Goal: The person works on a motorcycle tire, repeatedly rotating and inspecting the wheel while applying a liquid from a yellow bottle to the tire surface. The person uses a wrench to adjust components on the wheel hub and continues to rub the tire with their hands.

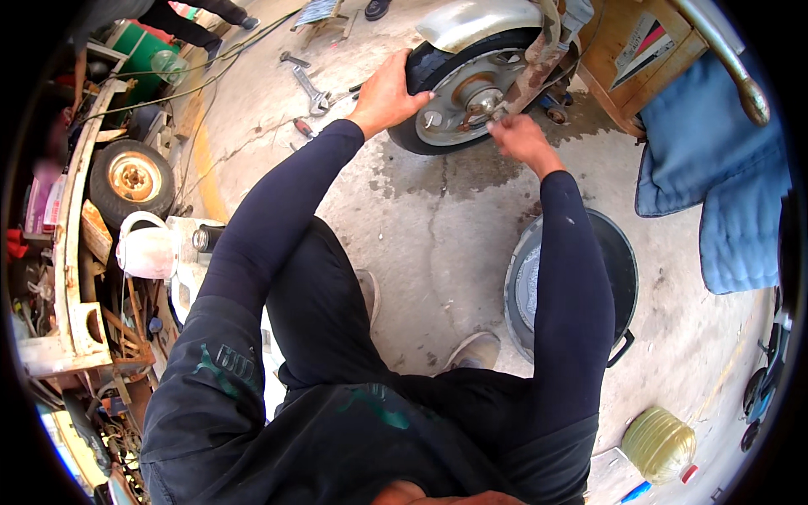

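Tyre (416, 141) lies against the left fingers (394, 77).

Toward the floor's (429, 236) far edge stood a wheel (459, 97), the left hand (387, 97) on its left side and the right hand (526, 139) before its hub (484, 103). On the floor left of the wheel lay an adjustable wrench (308, 87), a screwdriver (303, 128) just nearer. A box (627, 93) stood right of the wheel. Nearer and to the wheel's right sat a basin (624, 278); a jug (656, 446) lay toward the floor's near right corner. Near its left edge was a small wheel (132, 178), with a pitcher (150, 252) nearer and a flask (206, 238) right of that.
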### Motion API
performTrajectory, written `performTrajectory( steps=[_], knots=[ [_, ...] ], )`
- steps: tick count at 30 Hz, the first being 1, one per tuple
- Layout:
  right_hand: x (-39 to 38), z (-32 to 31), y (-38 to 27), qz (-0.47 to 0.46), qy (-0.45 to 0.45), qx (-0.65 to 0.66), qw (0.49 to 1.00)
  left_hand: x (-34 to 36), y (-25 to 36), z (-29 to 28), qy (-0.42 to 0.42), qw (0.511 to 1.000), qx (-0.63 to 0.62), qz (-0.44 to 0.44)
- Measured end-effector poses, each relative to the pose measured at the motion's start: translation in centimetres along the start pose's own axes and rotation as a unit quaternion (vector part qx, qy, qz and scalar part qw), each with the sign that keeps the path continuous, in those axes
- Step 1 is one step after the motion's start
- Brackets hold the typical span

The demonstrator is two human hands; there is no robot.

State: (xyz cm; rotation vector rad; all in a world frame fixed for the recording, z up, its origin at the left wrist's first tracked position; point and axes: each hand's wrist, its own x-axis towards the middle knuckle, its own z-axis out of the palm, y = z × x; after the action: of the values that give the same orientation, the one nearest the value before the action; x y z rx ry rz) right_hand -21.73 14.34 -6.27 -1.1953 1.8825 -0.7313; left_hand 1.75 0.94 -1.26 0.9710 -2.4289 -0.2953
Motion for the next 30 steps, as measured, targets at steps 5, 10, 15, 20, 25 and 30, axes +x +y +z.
performTrajectory(
  steps=[5,10,15,20,25,30],
  knots=[
    [2.2,1.4,-5.4,-0.05,0.078,0.285,0.954,-0.1,1.4,0.2,-0.016,0.999,-0.013,-0.042],
    [3.7,1.3,-6.7,-0.075,0.112,0.413,0.901,-0.1,1.4,0.8,-0.007,0.999,-0.004,-0.053],
    [3.7,1.7,-7.1,-0.051,0.109,0.473,0.873,-0.2,0.5,1.1,0.001,0.997,-0.052,-0.065],
    [4.1,1.7,-7.2,-0.051,0.092,0.428,0.898,-1.1,0.4,0.8,0.058,0.994,-0.077,-0.053],
    [4.8,0.6,-6.4,-0.011,0.133,0.387,0.912,-1.4,2.1,1.4,0.085,0.987,-0.071,-0.114],
    [4.8,0.2,-6.3,0.003,0.109,0.4,0.91,-2.0,3.3,0.3,0.074,0.98,-0.092,-0.16]
  ],
)
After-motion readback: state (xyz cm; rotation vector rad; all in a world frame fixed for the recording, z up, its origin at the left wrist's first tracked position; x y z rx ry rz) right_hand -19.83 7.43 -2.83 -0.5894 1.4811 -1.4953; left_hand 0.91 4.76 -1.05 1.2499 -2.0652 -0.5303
